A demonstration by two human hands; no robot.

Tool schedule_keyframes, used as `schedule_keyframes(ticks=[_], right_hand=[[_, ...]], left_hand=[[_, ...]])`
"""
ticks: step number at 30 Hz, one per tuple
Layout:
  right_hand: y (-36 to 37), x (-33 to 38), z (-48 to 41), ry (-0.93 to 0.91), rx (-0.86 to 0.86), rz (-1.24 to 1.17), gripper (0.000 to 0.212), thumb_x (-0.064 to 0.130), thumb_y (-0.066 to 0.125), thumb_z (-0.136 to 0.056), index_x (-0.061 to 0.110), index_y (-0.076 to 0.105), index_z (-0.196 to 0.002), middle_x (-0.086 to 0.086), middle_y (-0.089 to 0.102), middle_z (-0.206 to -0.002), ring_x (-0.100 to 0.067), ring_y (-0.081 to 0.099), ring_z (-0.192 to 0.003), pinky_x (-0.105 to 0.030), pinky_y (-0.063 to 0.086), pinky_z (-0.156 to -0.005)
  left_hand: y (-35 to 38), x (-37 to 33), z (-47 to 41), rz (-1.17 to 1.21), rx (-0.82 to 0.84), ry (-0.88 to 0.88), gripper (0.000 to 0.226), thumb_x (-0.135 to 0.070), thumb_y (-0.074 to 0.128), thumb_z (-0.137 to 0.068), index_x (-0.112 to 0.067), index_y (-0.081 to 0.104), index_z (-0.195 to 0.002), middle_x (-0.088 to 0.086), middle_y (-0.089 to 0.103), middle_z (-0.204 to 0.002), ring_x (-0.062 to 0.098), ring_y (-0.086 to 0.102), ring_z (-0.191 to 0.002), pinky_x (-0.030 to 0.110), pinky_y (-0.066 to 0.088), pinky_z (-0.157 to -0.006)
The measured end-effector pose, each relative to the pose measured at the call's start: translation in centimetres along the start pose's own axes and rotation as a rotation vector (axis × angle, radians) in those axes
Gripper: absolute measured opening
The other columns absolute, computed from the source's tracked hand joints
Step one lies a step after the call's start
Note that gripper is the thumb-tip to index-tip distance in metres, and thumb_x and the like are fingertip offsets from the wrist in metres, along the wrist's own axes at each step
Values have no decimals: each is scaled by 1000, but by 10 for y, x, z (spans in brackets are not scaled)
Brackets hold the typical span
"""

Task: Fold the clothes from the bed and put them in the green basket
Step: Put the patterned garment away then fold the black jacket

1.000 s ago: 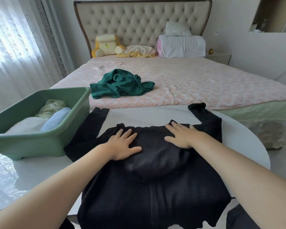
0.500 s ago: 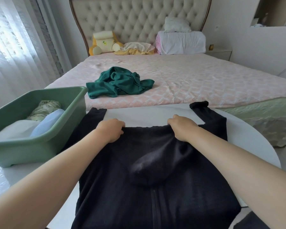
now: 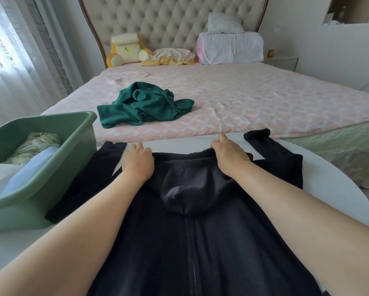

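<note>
A black hooded garment (image 3: 200, 242) lies spread on the white round table (image 3: 320, 180), its hood folded down onto the back and both sleeves pointing toward the bed. My left hand (image 3: 137, 162) grips the garment's far edge at the left shoulder. At the right shoulder my right hand (image 3: 228, 154) grips the same edge, fingers curled over the fabric. The green basket (image 3: 51, 189) stands on the table at the left and holds folded light clothes. A crumpled dark green garment (image 3: 145, 103) lies on the pink bed (image 3: 264, 99).
Pillows, a rolled white blanket (image 3: 230, 47) and a yellow plush toy (image 3: 123, 50) sit against the tufted headboard. Sheer curtains hang at the left. A nightstand (image 3: 281, 61) and a white wall lie to the right of the bed.
Both hands went from lying flat on the garment to curling over its far edge and have slid forward toward the bed. The view has moved closer to the table.
</note>
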State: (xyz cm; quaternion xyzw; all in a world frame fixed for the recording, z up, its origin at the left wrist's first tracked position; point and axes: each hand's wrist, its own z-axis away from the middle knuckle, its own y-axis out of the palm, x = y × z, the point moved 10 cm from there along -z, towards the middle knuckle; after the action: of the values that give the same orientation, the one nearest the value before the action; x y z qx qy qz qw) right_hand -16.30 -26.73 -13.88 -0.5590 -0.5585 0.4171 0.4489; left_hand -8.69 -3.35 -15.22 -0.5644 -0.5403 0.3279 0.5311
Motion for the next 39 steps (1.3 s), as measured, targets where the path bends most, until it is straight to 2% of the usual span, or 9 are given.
schedule_keyframes(ticks=[3,8,13,17,20,25,31,36,39], right_hand=[[15,3,-1,-33,115,160,46,3,45,-89,17,54,-132,-8,48,-124,-28,47,-113,-40,39,-102],[-12,20,2,-92,58,123,56,6,45,-89,22,48,-142,-8,43,-145,-28,33,-137,-44,22,-118],[-24,52,39,-170,229,-355,39,4,46,-83,31,70,-101,10,59,-103,-14,56,-103,-33,49,-92],[-4,51,77,-123,498,-310,33,7,52,-81,33,67,-96,11,59,-98,-8,57,-89,-24,50,-76],[-13,48,90,-77,525,-389,33,10,54,-82,32,67,-102,12,60,-102,-6,58,-91,-19,44,-72],[-10,56,111,-146,614,-141,57,36,68,-77,37,51,-131,7,46,-119,-15,41,-117,-36,43,-101],[-45,60,95,-233,302,-149,35,3,58,-84,27,54,-110,13,51,-105,-16,54,-105,-27,39,-78],[-25,48,115,-145,708,-101,45,6,57,-79,38,58,-110,14,55,-88,-12,55,-80,-28,46,-69],[-34,52,117,-65,704,-164,28,26,55,-84,41,68,-104,17,62,-92,-10,60,-88,-30,49,-75]], left_hand=[[13,6,4,-11,100,12,54,-49,32,-102,-15,46,-141,13,28,-155,33,26,-139,45,27,-110],[-20,-7,26,204,14,196,58,-46,39,-102,-20,29,-152,6,15,-163,28,7,-150,46,13,-120],[-71,-51,85,783,125,512,42,-47,46,-100,-35,54,-140,-17,52,-143,1,42,-133,28,30,-116],[-43,-69,137,604,508,617,64,-74,49,-87,-47,42,-144,-21,31,-156,0,30,-141,27,23,-118],[-49,-67,148,574,383,631,51,-59,62,-87,-45,54,-135,-23,44,-147,-1,42,-132,28,35,-112],[-60,-62,148,598,197,585,20,-32,74,-83,-32,68,-103,-19,58,-102,2,55,-94,26,49,-85],[-106,-57,145,662,-93,616,36,-12,64,-62,-30,33,-68,-12,43,-72,9,44,-66,24,32,-54],[-56,-90,179,495,479,728,6,-29,62,-77,-28,57,-81,-7,59,-85,12,56,-75,34,51,-69],[-64,-84,167,756,478,534,32,-47,52,-90,-24,69,-74,-3,66,-85,15,61,-76,34,52,-76]])
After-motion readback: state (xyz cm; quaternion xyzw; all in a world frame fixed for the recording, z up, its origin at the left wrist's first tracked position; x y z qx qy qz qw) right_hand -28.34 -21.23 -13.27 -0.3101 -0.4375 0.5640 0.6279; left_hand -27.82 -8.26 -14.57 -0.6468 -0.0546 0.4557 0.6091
